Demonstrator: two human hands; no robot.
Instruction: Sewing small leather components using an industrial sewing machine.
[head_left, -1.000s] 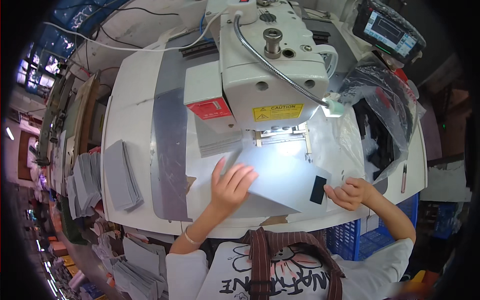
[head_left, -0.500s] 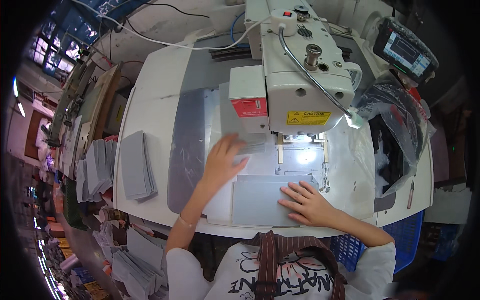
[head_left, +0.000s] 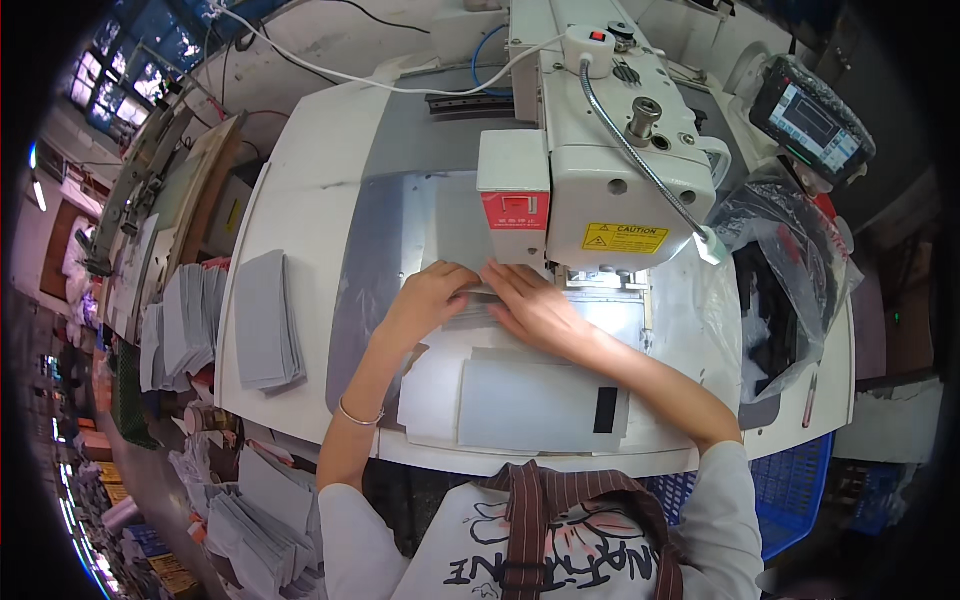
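Both my hands meet at a stack of grey sheet panels just left of the sewing machine head. My left hand has its fingers curled and closed at the edge of a panel; its fingertips are partly hidden. Close beside it, my right hand reaches across from the right, fingers stretched out over the panels and thumb apart. Nearer to me lies a flat light-grey panel with a black strip at its right end; neither hand touches it.
Grey panel stacks lie at the table's left and below it. The metal clamp frame sits under the machine head. Right of it are a clear plastic bag of black pieces, a pen-like tool and a control screen.
My right hand has left the near panel and moved up and left to join my left hand at the stack. A black strip now shows on the near panel.
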